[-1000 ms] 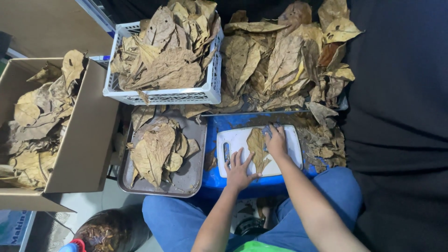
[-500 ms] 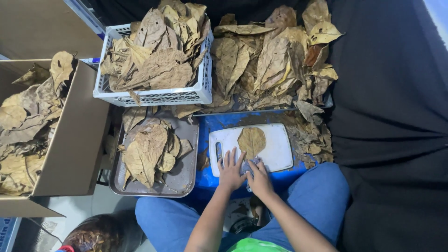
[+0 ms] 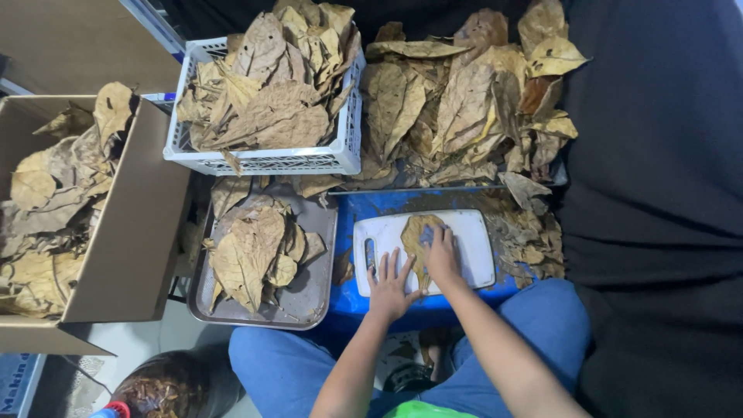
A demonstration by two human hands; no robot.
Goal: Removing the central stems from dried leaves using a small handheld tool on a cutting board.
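Leaf (image 3: pixel 419 232), dry and brown, lies flat on the white board (image 3: pixel 476 248), roughly centre-left, stalk end toward the person. Board sits on a blue surface (image 3: pixel 371 203) just above the knees.

Left hand (image 3: pixel 389 285): fingers spread, palm down on the board's near-left edge beside the handle slot, touching the leaf's lower edge. It pins the board, not so much the leaf.

Right hand (image 3: pixel 443 258): fingers together, pressed flat on the leaf's right half. A bluish bit shows by the fingertips, likely a cloth; too small to be sure.

Risks, as judged:
- Leaf looks brittle. Pressure with a sideways drag may crack or tear it along a vein, most likely near the thin stalk end.
- Only one hand bears on the leaf; it may slide or crumple under the rubbing hand.
- Crumbs and fragments (image 3: pixel 530 236) lie just right of the board; a wide stroke may sweep them onto the board and the leaf.
- Board overhangs toward the lap; uneven press may tip it.

Around: tray (image 3: pixel 319 288) of leaves to the left, white crate (image 3: pixel 263 161) and loose pile (image 3: pixel 464 108) beyond, cardboard box (image 3: pixel 135 224) far left.
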